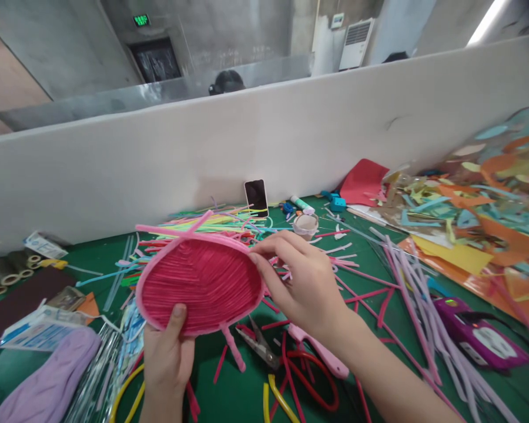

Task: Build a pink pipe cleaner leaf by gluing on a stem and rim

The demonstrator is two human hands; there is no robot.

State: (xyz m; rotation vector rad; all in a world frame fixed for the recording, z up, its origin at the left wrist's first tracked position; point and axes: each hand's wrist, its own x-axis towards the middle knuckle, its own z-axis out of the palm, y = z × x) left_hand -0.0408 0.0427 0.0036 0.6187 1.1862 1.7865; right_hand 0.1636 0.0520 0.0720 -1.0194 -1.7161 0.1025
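A leaf-shaped panel [203, 282] made of dark pink pipe cleaners, with a lighter pink rim, is held up over the table. My left hand [170, 352] grips its lower left edge, thumb on the front face and fingers behind. At the right end of the rim, my right hand [297, 273] pinches the edge between thumb and fingertips. Loose pink ends cross at the panel's top, and a short twisted pink stem [233, 348] hangs from its bottom edge. Below lie pliers [262, 346] with open jaws and a pink-handled tool [320, 351], partly covered by my right forearm.
Loose pipe cleaners [374, 294] litter the green table [229, 393]. A phone [256, 198] leans on the white partition [158, 170]. Paper scraps [467, 205] pile up at right, near a purple device [480, 338] with a cable. A lilac cloth item [48, 376] lies at left.
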